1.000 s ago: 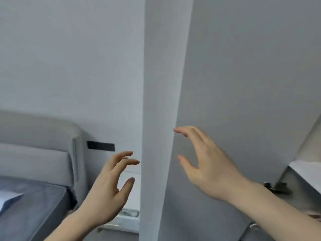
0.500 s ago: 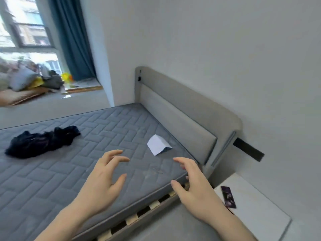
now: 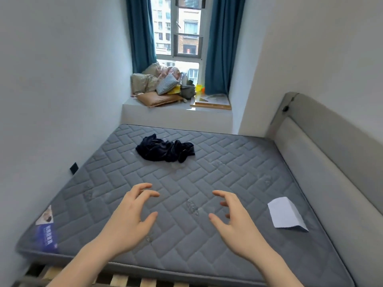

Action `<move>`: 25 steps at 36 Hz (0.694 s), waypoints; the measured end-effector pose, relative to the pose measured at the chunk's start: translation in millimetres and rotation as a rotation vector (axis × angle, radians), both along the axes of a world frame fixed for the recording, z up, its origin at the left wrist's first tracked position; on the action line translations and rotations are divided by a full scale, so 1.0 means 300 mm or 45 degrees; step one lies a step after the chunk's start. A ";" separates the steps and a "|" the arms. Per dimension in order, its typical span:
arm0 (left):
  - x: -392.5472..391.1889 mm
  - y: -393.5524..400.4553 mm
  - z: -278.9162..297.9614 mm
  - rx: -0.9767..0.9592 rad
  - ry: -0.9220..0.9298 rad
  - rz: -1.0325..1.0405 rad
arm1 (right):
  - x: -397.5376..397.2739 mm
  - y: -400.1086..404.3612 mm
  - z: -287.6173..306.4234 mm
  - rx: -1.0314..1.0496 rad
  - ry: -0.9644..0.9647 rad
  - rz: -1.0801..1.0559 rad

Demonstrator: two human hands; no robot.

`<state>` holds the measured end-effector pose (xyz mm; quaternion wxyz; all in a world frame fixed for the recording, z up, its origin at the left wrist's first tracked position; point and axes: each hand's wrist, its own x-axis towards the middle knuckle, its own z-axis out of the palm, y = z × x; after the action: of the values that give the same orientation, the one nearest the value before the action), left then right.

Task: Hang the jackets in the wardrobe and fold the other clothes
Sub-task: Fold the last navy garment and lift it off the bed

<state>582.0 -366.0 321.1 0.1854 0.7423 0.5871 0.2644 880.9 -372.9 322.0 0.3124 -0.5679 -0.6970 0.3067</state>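
Above mattress [image 3: 238, 162], both hands' fingers [image 3: 145, 186] loosely spread, empty.

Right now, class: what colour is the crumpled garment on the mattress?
Very dark navy, nearly black: the garment, seen in the head view.

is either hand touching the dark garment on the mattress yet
Apart. The head view shows bare mattress between the dark garment and both the left hand and right hand.

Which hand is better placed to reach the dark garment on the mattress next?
Probably the left hand. The dark garment lies crumpled beyond both hands, a little to the left of the middle. The right hand is nearer the white paper. Both hands are empty.
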 end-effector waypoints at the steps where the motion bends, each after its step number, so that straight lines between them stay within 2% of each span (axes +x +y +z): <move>1: -0.016 0.034 -0.004 0.004 0.007 0.017 | -0.015 0.048 -0.007 -0.007 0.009 0.023; 12: -0.139 0.421 -0.100 -0.059 0.082 0.223 | -0.103 0.630 -0.108 -0.116 -0.032 0.209; 25: -0.451 0.772 -0.160 -0.200 0.202 0.350 | -0.417 1.163 -0.204 -0.223 0.011 0.378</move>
<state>446.8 -134.5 273.3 0.1581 0.6567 0.7148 0.1813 755.7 -24.1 260.7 0.2161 -0.4825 -0.7423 0.4116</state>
